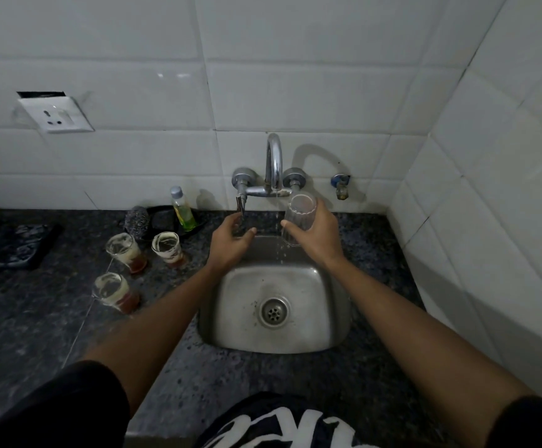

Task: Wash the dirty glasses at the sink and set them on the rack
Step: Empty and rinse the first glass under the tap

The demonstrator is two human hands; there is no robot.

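My right hand (316, 236) grips a clear glass (298, 216) upright over the back of the steel sink (230, 305). A thin stream of water falls from the chrome tap (274, 163) just left of the glass. My left hand (230, 242) reaches to the tap's left lever handle (240, 205), fingers curled just under it. Three dirty glasses with brown dregs and foam stand on the counter to the left: one (124, 250), a second (167, 248) and a nearer one (112, 291).
A bottle of yellow-green liquid (183, 210) and a steel scrubber (137, 221) sit by a black dish behind the dirty glasses. A dark cloth (10, 245) lies at far left. A wall socket (56, 116) is above. Tiled walls close in behind and on the right.
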